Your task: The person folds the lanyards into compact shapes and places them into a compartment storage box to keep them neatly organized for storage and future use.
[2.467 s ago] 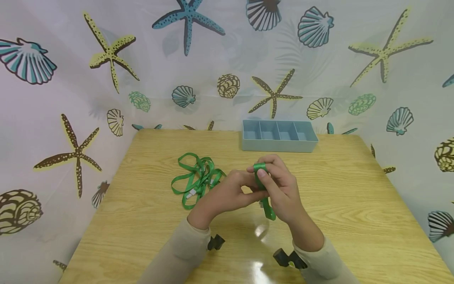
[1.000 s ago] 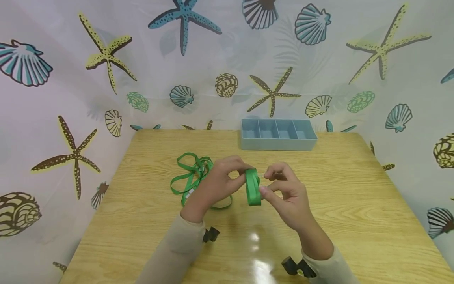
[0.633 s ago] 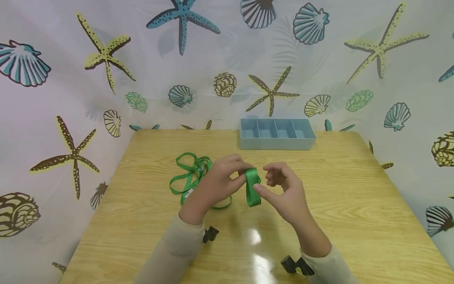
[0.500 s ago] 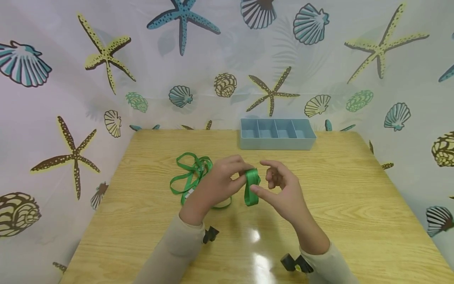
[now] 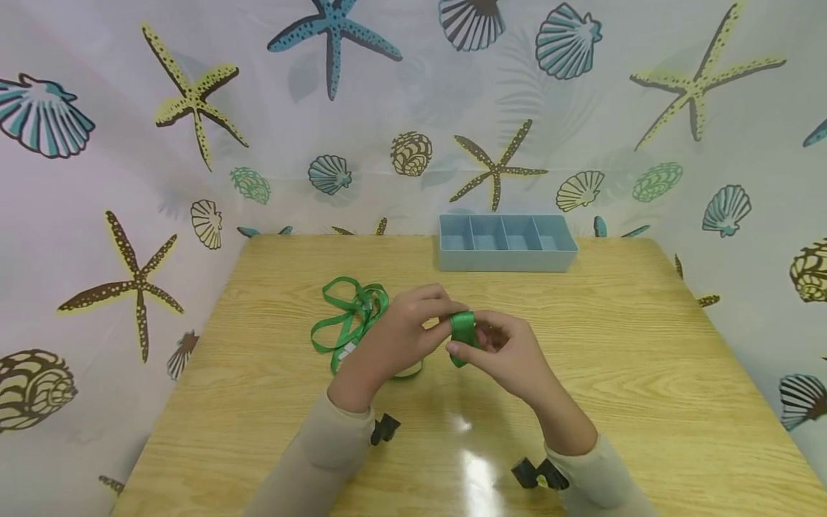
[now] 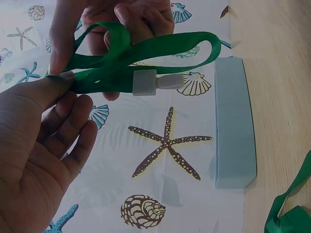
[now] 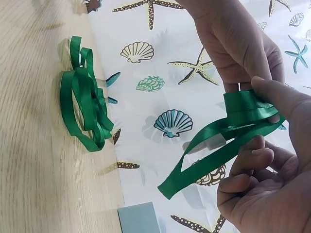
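Note:
Above the middle of the table, both hands hold a green lanyard (image 5: 462,329) folded into a flat, layered coil. The left hand (image 5: 408,324) pinches the coil from the left between thumb and fingers. From the other side, the right hand (image 5: 507,350) pinches it, its thumb across the near face. In the left wrist view a white plastic clip (image 6: 145,82) lies along the strap, beside a long loose loop. That loop (image 7: 177,182) also hangs free of the layered part in the right wrist view. The fingertips behind the coil are partly hidden.
A tangled pile of green lanyards (image 5: 345,323) with white clips lies on the wooden table (image 5: 620,373), left of the hands and partly behind the left forearm. A light-blue tray with several compartments (image 5: 508,260) stands at the back. A shell-patterned cloth (image 5: 388,115) hangs around the table.
A strap end dangled below the hands earlier; the lanyard is now a compact coil. The right hand's fingers, lately spread beside it, have moved left onto it. The left hand has barely shifted lately.

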Demonstrator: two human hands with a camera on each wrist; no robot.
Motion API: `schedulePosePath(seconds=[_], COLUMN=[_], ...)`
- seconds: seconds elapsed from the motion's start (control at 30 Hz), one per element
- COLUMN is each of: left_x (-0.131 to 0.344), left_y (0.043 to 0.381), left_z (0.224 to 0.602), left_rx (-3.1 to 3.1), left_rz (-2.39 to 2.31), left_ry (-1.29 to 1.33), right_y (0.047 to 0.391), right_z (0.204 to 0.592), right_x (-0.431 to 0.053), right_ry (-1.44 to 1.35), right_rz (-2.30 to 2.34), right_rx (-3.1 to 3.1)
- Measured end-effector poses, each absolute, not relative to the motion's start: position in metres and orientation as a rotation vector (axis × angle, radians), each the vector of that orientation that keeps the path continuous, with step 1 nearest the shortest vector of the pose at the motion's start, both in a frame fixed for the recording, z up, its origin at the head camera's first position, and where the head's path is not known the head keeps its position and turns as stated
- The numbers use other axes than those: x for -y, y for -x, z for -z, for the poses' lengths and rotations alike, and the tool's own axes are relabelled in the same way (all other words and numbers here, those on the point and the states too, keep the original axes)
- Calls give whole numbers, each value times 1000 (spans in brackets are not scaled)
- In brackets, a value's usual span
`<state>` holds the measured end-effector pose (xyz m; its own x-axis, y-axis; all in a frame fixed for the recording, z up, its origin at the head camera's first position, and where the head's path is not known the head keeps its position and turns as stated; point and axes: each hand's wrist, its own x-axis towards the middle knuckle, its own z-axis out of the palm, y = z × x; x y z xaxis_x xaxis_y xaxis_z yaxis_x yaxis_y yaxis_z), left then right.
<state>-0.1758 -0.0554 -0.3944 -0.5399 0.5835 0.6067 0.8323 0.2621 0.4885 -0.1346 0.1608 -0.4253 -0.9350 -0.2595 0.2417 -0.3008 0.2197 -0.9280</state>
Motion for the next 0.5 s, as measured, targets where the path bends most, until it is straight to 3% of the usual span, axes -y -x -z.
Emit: schedulePosePath(seconds=[0.5], left_x=[55], left_y=[175], left_z=[397], left_rx=[2221], left_rz=[1206], left_ry=[1328], right_y=[138], right_z=[433], right_x=[-161], right_ry=[-609], right_rz=[-1874], right_rx=[2379])
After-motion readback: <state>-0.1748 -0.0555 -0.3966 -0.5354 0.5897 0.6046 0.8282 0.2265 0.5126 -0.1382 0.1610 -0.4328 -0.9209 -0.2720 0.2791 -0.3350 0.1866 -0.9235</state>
